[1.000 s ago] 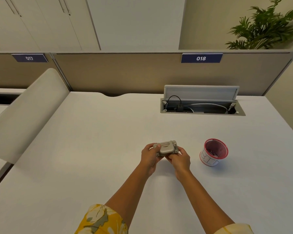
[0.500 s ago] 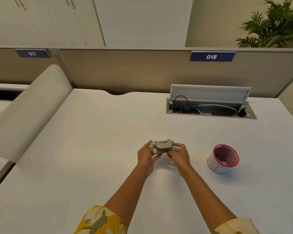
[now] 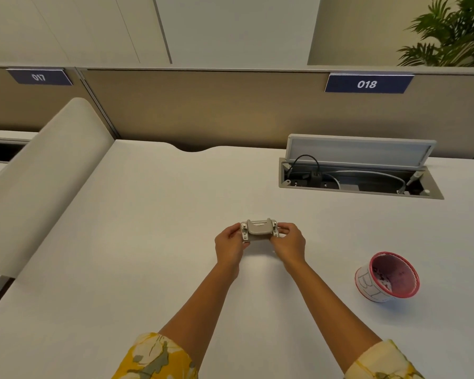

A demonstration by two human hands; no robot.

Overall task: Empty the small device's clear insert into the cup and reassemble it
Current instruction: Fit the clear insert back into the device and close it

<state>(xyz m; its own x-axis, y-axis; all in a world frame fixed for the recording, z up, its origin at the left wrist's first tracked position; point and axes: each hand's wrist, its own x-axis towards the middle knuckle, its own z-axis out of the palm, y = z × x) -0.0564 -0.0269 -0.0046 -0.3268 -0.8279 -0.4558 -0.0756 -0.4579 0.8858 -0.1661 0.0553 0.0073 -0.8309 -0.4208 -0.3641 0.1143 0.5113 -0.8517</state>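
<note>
A small grey device [image 3: 259, 230] with pale corner pieces is held between both hands just above the white desk [image 3: 137, 242]. My left hand [image 3: 228, 247] grips its left end and my right hand [image 3: 290, 243] grips its right end. The clear insert is not visible as a separate part. A red-rimmed paper cup [image 3: 386, 277] with lettering on its side stands to the right of my right hand, apart from it, with small bits at its bottom.
An open cable hatch [image 3: 359, 170] with a raised lid and wires sits at the back right of the desk. A tan partition [image 3: 203, 105] runs along the back. A curved white divider [image 3: 39, 173] borders the desk on the left.
Both hands carried the device away from the cup, slightly forward and left, and turned it so its flat grey face points up. The camera view shifted too.
</note>
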